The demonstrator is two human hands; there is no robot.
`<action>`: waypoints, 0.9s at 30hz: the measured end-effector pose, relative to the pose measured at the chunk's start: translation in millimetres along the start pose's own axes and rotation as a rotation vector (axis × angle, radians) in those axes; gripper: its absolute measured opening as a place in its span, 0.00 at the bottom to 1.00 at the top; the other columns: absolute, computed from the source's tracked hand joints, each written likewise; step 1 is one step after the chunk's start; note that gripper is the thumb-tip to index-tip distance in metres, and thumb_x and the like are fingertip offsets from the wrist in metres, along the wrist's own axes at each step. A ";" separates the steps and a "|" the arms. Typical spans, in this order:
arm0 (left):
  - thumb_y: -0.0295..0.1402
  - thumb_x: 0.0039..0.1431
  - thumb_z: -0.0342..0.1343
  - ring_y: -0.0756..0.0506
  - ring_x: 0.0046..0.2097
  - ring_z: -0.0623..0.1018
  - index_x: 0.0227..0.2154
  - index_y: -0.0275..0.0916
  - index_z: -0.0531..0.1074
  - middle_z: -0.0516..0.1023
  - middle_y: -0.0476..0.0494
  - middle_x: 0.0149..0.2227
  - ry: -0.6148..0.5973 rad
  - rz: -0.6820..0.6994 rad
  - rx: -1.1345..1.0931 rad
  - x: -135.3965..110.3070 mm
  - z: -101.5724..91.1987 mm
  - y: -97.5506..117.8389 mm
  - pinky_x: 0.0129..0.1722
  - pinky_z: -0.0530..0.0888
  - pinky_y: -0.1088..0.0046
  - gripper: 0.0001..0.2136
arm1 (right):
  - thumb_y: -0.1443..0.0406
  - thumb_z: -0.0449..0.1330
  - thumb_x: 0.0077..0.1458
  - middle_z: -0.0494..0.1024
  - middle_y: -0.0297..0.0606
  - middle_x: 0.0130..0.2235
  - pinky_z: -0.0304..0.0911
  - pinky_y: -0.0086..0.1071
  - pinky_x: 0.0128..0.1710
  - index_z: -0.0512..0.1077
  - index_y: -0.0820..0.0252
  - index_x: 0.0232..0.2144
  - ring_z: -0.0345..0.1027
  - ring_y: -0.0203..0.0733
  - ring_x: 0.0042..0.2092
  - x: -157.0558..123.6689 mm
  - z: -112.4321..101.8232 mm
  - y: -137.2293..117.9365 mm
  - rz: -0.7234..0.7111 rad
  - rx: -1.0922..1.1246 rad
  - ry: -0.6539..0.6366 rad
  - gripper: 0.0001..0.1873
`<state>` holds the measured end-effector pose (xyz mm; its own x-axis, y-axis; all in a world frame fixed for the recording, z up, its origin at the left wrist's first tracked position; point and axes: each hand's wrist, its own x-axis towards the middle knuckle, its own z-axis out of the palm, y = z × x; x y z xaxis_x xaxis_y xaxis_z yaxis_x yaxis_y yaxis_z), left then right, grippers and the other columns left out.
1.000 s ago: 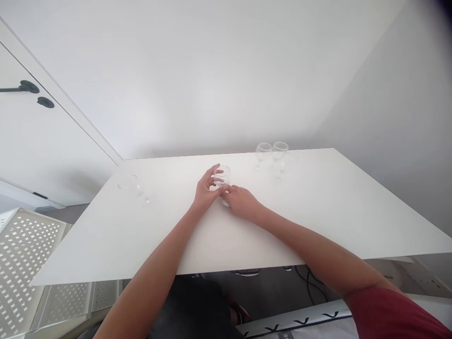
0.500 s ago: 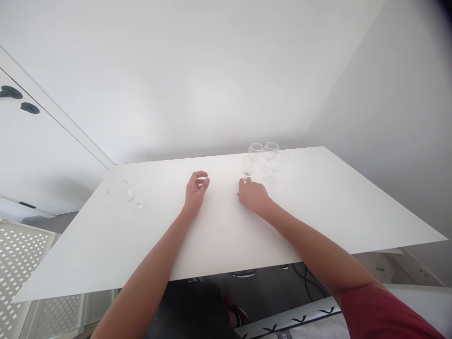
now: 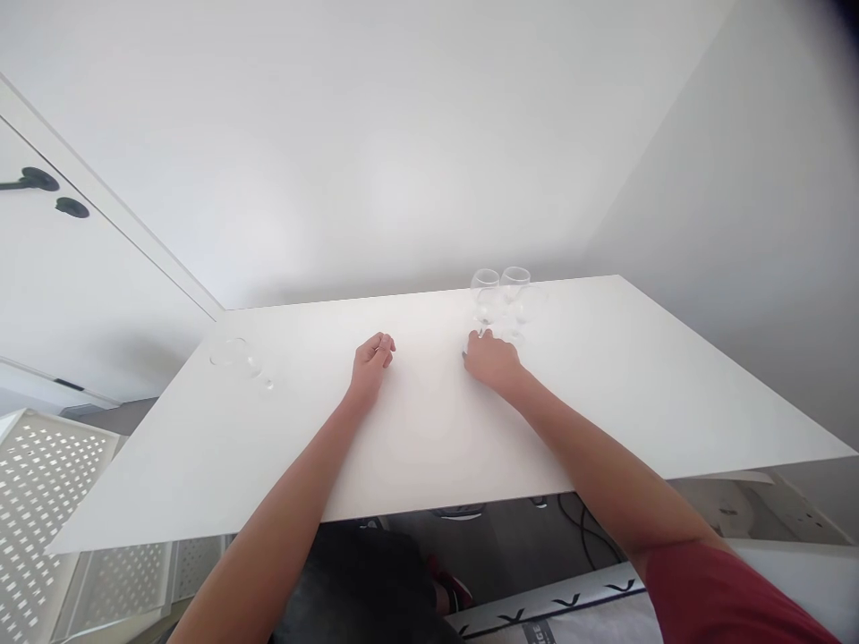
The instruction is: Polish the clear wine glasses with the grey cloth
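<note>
My right hand (image 3: pixel 493 360) rests low over the white table, its fingers closed around the lower part of a clear wine glass (image 3: pixel 484 310). The stem and foot of this glass are mostly hidden by the fingers. Just behind it stand several more clear wine glasses (image 3: pixel 515 279), their outlines faint against the white. To the left, my left hand (image 3: pixel 373 360) is closed with fingertips together, and nothing shows in it. Farther left, a single clear wine glass (image 3: pixel 232 351) appears to lie on its side, its foot toward the middle.
The white tabletop (image 3: pixel 416 429) meets a pale wall (image 3: pixel 376 161) at the back. At left are a white door with a black handle (image 3: pixel 38 180) and white perforated baskets (image 3: pixel 46 474). Below the front edge are black cables (image 3: pixel 583 532) and a printed package (image 3: pixel 564 604).
My right hand has moved slightly right and away from me with the wine glass, closer to the other glasses. The fingers of my left hand have closed together. The view has shifted slightly.
</note>
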<state>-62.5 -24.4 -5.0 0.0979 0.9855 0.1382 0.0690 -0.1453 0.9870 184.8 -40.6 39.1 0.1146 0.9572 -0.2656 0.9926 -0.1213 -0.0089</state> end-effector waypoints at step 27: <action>0.42 0.73 0.49 0.53 0.23 0.57 0.44 0.47 0.53 0.53 0.58 0.27 1.194 -0.073 -0.438 -53.2 -116.9 63.8 0.23 0.54 0.76 0.10 | 0.66 0.54 0.69 0.78 0.43 0.50 0.68 0.39 0.48 0.72 0.52 0.64 0.71 0.48 0.52 -8.9 29.9 -40.6 -0.688 0.546 0.332 0.24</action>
<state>-179.3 -75.9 60.3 -0.8586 0.4890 -0.1540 -0.3177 -0.2717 0.9084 142.2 -52.1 13.0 -0.4012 0.8800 0.2544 0.6997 0.4737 -0.5348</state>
